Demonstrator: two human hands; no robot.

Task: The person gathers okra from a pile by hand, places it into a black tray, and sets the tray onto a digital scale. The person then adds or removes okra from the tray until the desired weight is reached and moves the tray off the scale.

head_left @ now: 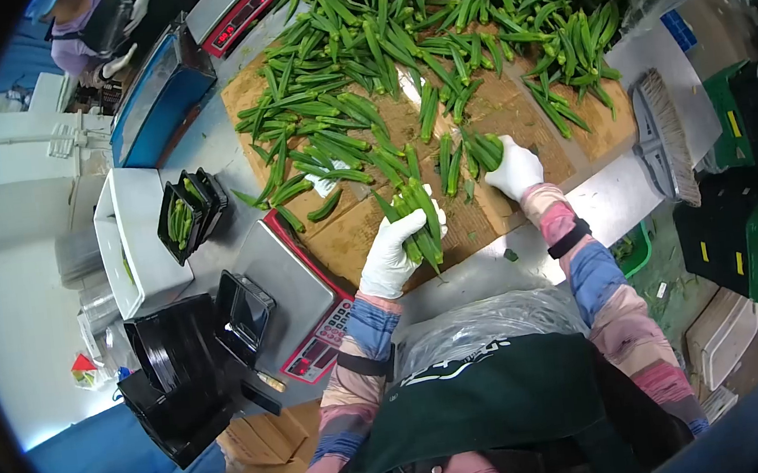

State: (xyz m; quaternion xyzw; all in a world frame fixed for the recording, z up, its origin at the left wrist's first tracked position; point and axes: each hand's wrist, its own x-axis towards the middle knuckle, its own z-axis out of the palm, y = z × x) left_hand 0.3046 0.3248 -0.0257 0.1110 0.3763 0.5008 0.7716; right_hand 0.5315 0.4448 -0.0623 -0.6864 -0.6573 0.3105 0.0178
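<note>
Okra bundle (419, 218) sits clenched in left hand (390, 256), right hand (517, 171) grip closed on pods (484, 150); apron lettering (457, 364) illegible.

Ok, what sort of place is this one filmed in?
Most likely a produce packing station: a heap of okra pods spread on cardboard, a weighing scale beside it, and black trays, one holding okra.

The left hand (390, 256) wraps its fingers (408, 230) round a bunch of okra (420, 200). The right hand (515, 169) closes its fingers (498, 167) on a few pods (480, 147) on the counter (606, 199). Beyond both sets of fingers lies the okra heap (430, 19). A scale (287, 288) sits beside the left fingers.
</note>
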